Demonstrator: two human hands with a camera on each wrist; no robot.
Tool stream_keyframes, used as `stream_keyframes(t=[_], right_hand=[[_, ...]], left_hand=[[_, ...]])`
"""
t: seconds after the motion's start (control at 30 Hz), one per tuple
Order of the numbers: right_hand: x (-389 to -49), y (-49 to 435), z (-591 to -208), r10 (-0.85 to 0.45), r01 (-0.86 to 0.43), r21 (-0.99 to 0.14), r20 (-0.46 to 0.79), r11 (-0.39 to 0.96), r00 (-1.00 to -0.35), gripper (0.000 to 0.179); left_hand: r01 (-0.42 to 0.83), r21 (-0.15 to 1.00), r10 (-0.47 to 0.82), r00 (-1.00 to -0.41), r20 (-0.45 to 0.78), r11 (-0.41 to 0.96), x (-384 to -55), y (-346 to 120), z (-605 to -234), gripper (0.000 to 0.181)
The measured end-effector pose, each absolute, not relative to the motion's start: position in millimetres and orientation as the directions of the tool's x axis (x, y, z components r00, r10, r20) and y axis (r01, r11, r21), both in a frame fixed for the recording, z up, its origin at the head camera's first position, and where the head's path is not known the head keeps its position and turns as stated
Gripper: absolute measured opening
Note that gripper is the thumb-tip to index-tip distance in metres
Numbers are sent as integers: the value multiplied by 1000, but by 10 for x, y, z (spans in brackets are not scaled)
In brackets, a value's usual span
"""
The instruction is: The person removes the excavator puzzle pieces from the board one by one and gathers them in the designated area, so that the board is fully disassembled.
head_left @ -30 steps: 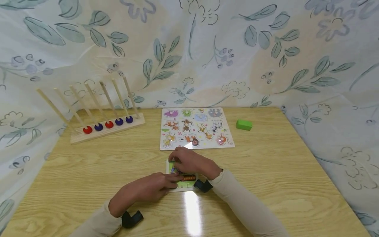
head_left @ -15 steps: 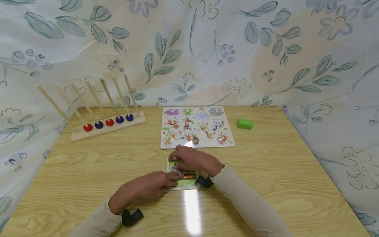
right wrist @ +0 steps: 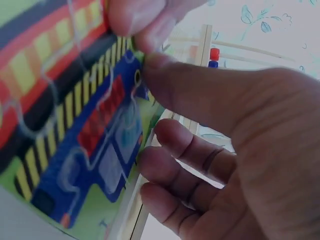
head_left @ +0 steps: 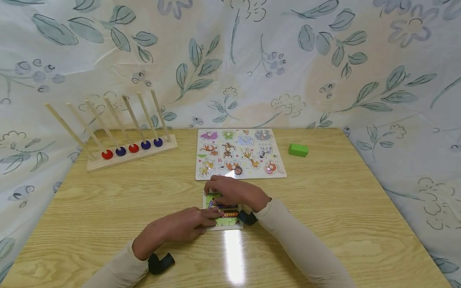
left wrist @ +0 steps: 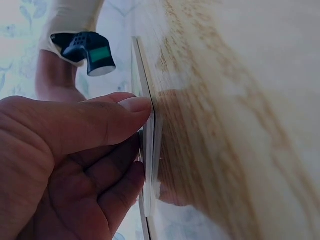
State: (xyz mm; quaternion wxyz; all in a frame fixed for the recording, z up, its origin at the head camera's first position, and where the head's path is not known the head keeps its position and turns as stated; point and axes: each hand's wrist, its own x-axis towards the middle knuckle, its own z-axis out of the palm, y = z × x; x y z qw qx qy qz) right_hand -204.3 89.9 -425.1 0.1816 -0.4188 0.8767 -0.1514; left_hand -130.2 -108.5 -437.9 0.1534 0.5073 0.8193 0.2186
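Note:
A small jigsaw puzzle (head_left: 225,222) in a pale frame lies on the table in the head view, its picture a vehicle in blue, red, yellow and black on green. My left hand (head_left: 180,226) rests on its left side, two fingers extended over the picture. In the left wrist view, the left thumb (left wrist: 135,106) touches the edge of the puzzle board (left wrist: 149,165). My right hand (head_left: 234,190) holds the puzzle from its far side. Seen from the right wrist, its thumb (right wrist: 200,90) presses the picture while bent fingers touch the frame's edge. Both hands cover part of the picture.
Behind the puzzle lies a white animal peg board (head_left: 241,154). A wooden bead stand (head_left: 131,154) with upright rods and red and blue beads stands back left. A green block (head_left: 298,150) sits back right. Leaf-patterned cloth (head_left: 230,60) rises behind the wooden table (head_left: 324,224).
The hands keep almost the same place on the puzzle; the right hand has shifted only slightly. The head view has tilted a little.

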Motion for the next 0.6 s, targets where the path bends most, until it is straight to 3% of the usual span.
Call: stream_keyframes(t=[0.3, 0.6], right_hand=[[-2052, 929, -4296, -771, -627, -503, -139, 596, -622, 24], [-2048, 999, -4316, -777, -622, -571, -44, 535, -627, 10]], left_hand=[[743, 540, 892, -450, -35, 396, -1297, -1077, -4367, 31], [746, 530, 893, -446, -51, 403, -1299, -1084, -4356, 31]])
